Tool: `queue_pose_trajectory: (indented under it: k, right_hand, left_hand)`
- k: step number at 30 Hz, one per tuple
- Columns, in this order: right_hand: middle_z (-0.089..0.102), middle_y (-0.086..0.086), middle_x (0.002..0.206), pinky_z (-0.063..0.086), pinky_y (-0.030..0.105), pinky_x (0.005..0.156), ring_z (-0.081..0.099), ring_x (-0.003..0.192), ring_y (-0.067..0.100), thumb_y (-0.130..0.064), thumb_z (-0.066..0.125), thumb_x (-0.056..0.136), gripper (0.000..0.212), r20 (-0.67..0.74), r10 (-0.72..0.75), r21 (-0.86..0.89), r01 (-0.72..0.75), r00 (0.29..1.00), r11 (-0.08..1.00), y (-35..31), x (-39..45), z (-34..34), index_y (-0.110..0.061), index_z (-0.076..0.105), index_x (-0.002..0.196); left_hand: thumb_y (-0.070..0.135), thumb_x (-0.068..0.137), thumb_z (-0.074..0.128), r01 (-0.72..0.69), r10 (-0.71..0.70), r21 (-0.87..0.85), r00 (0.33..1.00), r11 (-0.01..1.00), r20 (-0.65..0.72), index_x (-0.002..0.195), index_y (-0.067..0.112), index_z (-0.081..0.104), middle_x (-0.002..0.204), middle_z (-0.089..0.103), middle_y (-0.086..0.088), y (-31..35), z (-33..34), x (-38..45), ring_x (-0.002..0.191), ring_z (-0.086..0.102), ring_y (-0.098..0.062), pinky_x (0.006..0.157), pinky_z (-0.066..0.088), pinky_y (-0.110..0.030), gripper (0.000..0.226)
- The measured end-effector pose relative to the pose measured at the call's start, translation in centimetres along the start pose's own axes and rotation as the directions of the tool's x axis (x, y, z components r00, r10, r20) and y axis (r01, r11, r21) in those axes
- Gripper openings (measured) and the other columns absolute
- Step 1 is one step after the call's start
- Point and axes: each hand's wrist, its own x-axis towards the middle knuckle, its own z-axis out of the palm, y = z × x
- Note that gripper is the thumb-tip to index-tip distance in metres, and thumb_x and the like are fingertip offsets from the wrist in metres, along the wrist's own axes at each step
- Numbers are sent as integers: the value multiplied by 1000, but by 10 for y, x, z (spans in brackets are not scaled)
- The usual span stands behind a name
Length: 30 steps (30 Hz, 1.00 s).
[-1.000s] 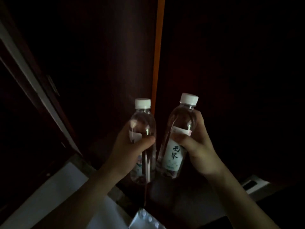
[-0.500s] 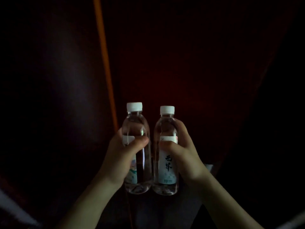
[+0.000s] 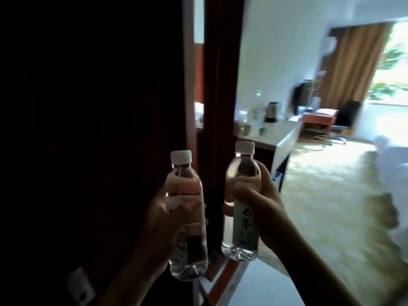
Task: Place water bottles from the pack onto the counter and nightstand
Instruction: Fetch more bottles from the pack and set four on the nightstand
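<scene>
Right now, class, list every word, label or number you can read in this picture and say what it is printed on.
"无界", as best it reads: dark brush characters down the label of the right bottle, held by the right hand.
Small print lower on that label: too blurred to read.
Label of the left bottle, in the left hand: turned away and dark, unreadable.
Blue mark on the counter side: too blurred.

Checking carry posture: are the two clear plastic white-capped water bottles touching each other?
Apart. The head view shows dark doorframe between the left-hand bottle and the right-hand bottle.

White counter (image 3: 284,138) against wall; kettle (image 3: 272,111), blurred cups (image 3: 247,128) on top.
</scene>
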Motion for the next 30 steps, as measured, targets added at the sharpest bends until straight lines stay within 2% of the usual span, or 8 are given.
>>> queue_pose_trajectory:
  k: [4,8,11,14,17,23,26,30]
  right_hand:
    - [66,17,89,57,44,54,69,66,25,-23,80,54,64,-229,-93,-132,64,969,989,-41,-4,-115,-20,60,115]
    - [71,7,77,59,40,54,69,63,24,-9,74,68,50,-377,-200,-225,120,904,967,-73,-8,-220,-19,60,114]
    - [61,15,77,57,47,59,62,63,31,-16,79,63,52,-451,-237,-264,126,860,956,-91,-5,-284,-14,60,112]
    - [60,10,70,57,43,55,62,58,27,-27,78,61,45,-449,-269,-310,133,852,941,-105,1,-332,-17,64,103]
    - [60,7,70,55,38,55,63,57,24,-29,76,67,34,-433,-302,-392,124,849,912,-114,11,-372,-18,63,97]
    - [58,9,82,52,44,66,60,66,26,-28,77,63,61,-493,-324,-409,114,807,906,-119,52,-445,-4,53,115]
    - [58,10,82,52,41,63,60,66,26,-26,75,67,54,-482,-340,-433,118,808,894,-111,82,-483,-4,54,112]
    - [63,1,76,54,36,59,64,66,20,-29,74,66,52,-491,-335,-478,72,805,875,-99,146,-535,-6,56,109]
  left_hand:
    - [35,59,78,52,-43,-42,982,998,183,113,2,60,84,70,-15,-38,103,53,64,69,-29,53,56,-34,65]
    - [33,61,79,71,-44,-72,945,995,323,108,4,64,86,67,-21,-77,196,95,72,65,-39,60,57,-43,58]
    - [35,58,79,109,-76,-62,919,992,387,109,2,62,83,70,-17,-100,257,124,70,67,-36,58,58,-42,62]
    - [37,58,78,125,-87,-56,891,991,446,110,2,62,85,71,-16,-118,308,150,71,70,-33,58,58,-37,65]
    - [40,60,78,128,-98,-29,866,991,491,107,13,66,89,73,-13,-132,349,175,74,72,-30,61,58,-36,56]
    - [39,60,80,151,-118,-20,840,988,529,102,13,68,89,71,-19,-165,410,233,74,71,-36,62,57,-41,51]
    - [41,56,81,148,-119,-13,841,989,527,94,25,73,90,73,-20,-195,434,273,75,73,-37,65,59,-44,42]
    - [43,56,80,117,-90,-17,839,993,536,89,37,72,85,75,-15,-239,467,341,73,74,-41,68,60,-50,35]
